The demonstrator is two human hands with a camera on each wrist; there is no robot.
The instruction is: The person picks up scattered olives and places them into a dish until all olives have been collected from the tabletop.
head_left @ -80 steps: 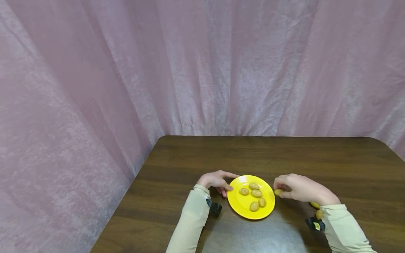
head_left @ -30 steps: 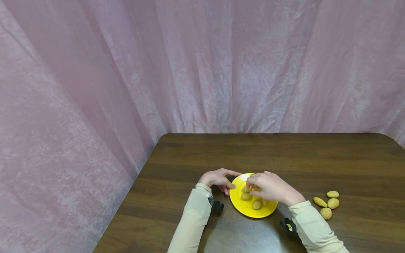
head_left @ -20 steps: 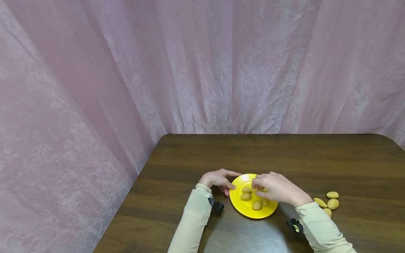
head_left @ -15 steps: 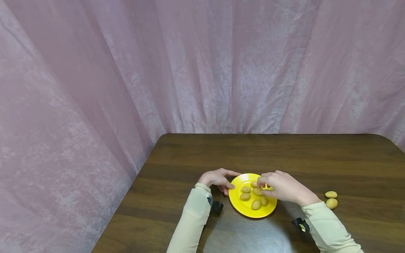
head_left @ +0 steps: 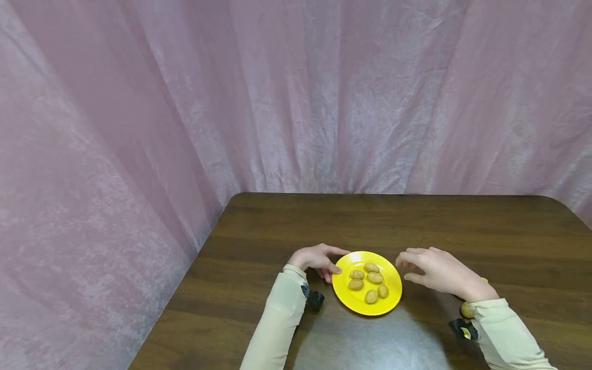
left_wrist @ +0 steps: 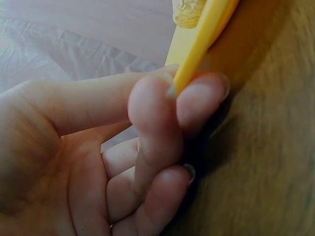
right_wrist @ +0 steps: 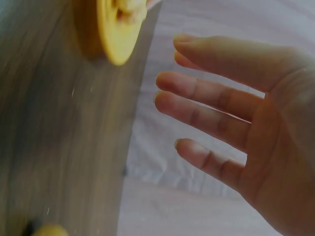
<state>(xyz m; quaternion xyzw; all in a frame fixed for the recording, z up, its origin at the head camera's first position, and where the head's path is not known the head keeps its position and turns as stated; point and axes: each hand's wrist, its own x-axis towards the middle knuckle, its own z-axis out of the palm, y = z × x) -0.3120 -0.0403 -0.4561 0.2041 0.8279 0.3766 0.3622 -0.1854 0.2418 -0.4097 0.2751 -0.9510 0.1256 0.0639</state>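
Note:
My left hand (head_left: 316, 258) pinches the left rim of a round yellow plate (head_left: 343, 295). The left wrist view has the thumb on one face of the plate's edge (left_wrist: 199, 46) and a finger on the other. Several small tan-yellow ovals, like small potatoes (head_left: 375, 277), lie spread over the plate. My right hand (head_left: 432, 267) hovers just right of the plate, holding nothing. Its fingers (right_wrist: 211, 101) are spread and slightly bent in the right wrist view. More of these ovals (head_left: 467, 310) sit by the right wrist, mostly hidden by the hand and sleeve.
The wooden table (head_left: 259, 231) runs back to a pink velvet curtain (head_left: 296, 103). Each wrist carries a small black camera, the left one (head_left: 315, 300) low beside the plate. A blurred yellow piece (right_wrist: 50, 231) shows at the bottom of the right wrist view.
My right hand carried a tan-yellow oval over the plate, let it go there, and has drawn back to the right, off the plate. The left hand has stayed on the rim.

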